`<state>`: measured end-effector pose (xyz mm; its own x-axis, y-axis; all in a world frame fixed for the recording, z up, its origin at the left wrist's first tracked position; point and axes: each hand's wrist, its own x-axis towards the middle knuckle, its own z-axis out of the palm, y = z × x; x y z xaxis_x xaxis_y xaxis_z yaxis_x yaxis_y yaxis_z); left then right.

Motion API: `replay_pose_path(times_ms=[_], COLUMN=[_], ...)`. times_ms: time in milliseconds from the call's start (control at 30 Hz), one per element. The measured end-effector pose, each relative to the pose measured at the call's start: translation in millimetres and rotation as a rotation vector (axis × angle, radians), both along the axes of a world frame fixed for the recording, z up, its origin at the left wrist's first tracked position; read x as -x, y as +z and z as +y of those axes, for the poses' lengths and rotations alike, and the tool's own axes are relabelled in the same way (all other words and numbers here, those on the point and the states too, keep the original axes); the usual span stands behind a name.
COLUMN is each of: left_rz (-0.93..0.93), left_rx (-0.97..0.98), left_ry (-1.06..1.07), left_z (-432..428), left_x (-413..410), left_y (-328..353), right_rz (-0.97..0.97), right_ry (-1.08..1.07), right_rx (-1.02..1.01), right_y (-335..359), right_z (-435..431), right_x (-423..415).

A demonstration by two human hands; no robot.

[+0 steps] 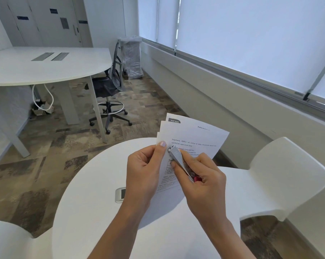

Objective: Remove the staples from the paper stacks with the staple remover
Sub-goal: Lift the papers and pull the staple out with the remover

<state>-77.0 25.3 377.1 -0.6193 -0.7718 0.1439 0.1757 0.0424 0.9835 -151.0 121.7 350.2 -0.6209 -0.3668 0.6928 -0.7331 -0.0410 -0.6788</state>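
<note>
Left hand (145, 165) pinching near-left corner of fanned paper stack (191, 141), holding it raised over round white table (94, 199). Right hand (201, 174) gripping metal staple remover (180, 161), tip touching stack beside left thumb.

Head camera faces forward and down, close above the table (94, 212).

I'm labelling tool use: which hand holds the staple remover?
The right hand grips the silver staple remover, its tip against the paper stack; the left hand only pinches that stack's edge.
</note>
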Motion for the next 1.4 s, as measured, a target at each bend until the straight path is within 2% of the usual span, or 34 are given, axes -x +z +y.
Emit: replay_pose_path(times_ms=[167,500,800,967,1267,1400], left_rz=[0.034,0.021,0.108,0.151,0.136,0.099], left_rx=[0.091,0.159,0.164,0.101,-0.116,-0.169], left_ry=[0.02,0.037,0.04,0.015,-0.009,-0.017], left_z=[3.3,4.4,12.6,15.0,12.6,10.7], left_x=[-3.6,-7.0,-4.9,-4.8,-3.0,-3.8], left_y=[-0.5,-3.1,0.3,-2.6,-8.1,-9.4], right_rz=[0.002,0.119,-0.225,-0.367,-0.492,-0.449], right_ry=[-0.012,-0.047,0.046,0.073,0.131,0.136], right_rx=[0.008,-0.132,0.101,0.194,0.24,0.226], right_y=[4.5,10.1,2.6,-0.5,-5.2,-6.3], right_z=[2.6,12.1,2.7,-2.0,-4.6,-1.4], right_x=[-3.4,-2.7,-16.7,-26.4,-30.9,-32.0])
